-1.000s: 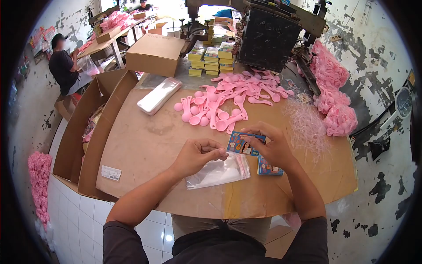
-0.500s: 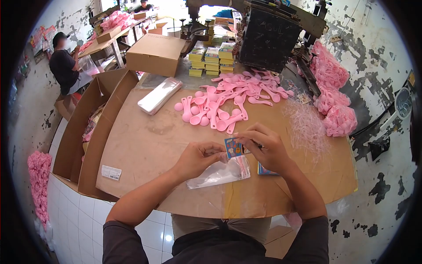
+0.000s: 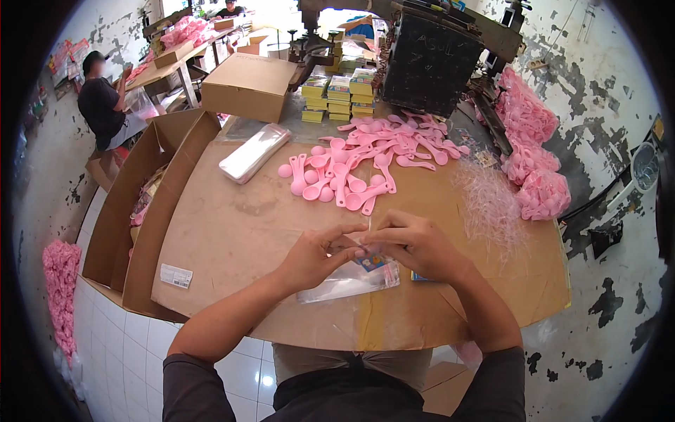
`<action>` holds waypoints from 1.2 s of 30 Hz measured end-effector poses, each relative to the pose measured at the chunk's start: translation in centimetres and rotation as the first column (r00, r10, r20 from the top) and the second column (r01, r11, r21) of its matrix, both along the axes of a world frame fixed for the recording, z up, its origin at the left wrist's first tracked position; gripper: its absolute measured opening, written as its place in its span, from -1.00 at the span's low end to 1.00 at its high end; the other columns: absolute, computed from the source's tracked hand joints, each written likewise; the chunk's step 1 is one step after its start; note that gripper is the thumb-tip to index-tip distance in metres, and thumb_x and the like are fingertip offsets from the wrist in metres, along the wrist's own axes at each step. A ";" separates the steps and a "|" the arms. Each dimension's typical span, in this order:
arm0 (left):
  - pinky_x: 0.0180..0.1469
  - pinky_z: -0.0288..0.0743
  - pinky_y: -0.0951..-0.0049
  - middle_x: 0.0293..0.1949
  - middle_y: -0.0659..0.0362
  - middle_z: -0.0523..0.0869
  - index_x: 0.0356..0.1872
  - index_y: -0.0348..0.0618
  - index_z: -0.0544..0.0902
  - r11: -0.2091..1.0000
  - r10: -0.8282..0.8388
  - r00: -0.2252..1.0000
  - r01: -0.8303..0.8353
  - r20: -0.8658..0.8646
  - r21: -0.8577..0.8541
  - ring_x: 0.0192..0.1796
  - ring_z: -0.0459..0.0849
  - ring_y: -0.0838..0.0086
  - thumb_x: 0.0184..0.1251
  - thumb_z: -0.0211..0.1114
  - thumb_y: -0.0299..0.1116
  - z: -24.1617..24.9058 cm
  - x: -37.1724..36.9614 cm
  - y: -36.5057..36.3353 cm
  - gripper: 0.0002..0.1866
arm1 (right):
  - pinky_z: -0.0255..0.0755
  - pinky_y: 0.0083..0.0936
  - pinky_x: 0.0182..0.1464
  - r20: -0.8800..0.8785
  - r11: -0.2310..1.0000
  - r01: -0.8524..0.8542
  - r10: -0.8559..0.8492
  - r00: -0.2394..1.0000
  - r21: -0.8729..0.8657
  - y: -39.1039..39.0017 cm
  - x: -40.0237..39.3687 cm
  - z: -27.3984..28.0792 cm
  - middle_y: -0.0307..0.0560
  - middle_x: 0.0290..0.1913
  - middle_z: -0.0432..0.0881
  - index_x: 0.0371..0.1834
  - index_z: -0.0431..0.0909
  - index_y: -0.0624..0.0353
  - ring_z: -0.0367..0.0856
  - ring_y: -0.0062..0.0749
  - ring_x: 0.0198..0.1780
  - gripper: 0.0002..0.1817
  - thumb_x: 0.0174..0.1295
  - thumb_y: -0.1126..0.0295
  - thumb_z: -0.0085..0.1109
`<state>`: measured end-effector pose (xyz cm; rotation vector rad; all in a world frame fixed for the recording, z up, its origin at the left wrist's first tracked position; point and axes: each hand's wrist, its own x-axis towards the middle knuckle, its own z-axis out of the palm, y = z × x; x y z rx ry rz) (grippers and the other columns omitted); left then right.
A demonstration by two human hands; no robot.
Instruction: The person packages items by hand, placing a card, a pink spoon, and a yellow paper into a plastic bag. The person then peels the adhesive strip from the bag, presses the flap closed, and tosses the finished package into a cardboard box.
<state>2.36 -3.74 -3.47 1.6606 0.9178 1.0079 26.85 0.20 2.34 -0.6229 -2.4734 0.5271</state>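
Note:
My left hand and my right hand meet fingertip to fingertip above the cardboard-covered table. A small blue printed card shows just under the right fingers, which pinch near its upper edge. The left thumb and fingers are closed on what looks like the edge of a clear plastic bag; the fingers partly hide it. Below the hands, flat clear plastic bags lie on the cardboard. More blue cards stick out from beneath my right hand.
Beyond the hands lies a heap of pink plastic scoops. A bundle of clear bags rests to its left, with stacked cards behind. An open carton stands at left, pink bagged goods at right. Another person sits far left.
My hands have come together. The card has dropped lower and tilted, and is now more hidden under the right fingers.

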 end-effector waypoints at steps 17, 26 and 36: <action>-0.01 0.67 0.49 -0.09 0.07 0.84 0.51 -0.16 0.37 1.000 0.022 0.998 -0.022 -0.064 -0.003 -0.06 0.78 0.56 0.58 0.31 -0.46 -0.7 0.0 0.0 -0.45 | 0.55 -0.50 -0.25 -0.106 0.865 0.185 -0.262 0.959 -0.467 0.0 -0.6 -1.7 -0.11 -0.26 0.76 0.05 0.70 0.27 0.67 -0.53 -0.29 -0.76 0.39 0.41 0.39; -0.28 0.56 0.63 -0.18 0.19 0.83 0.53 -0.14 0.36 0.958 0.034 0.979 0.026 0.200 -0.287 -0.24 0.71 0.74 0.62 0.28 -0.41 -0.2 -0.3 0.4 -0.46 | 0.53 -0.29 0.03 -0.009 0.967 0.245 -0.245 0.970 0.072 9.8 0.6 -5.7 -0.01 -0.03 0.67 0.12 0.71 0.21 0.64 -0.22 -0.01 -0.74 0.40 0.46 0.27; -0.13 0.66 0.62 -0.19 0.26 0.80 0.45 -0.25 0.45 0.941 0.047 0.974 0.031 0.220 -0.338 -0.15 0.75 0.70 0.62 0.28 -0.44 0.7 -1.0 0.7 -0.53 | 0.53 -0.50 -0.13 0.009 0.939 0.343 -0.343 0.939 -0.024 6.3 3.5 -0.5 -0.12 -0.18 0.66 0.02 0.70 0.23 0.65 -0.38 -0.13 -0.82 0.41 0.48 0.27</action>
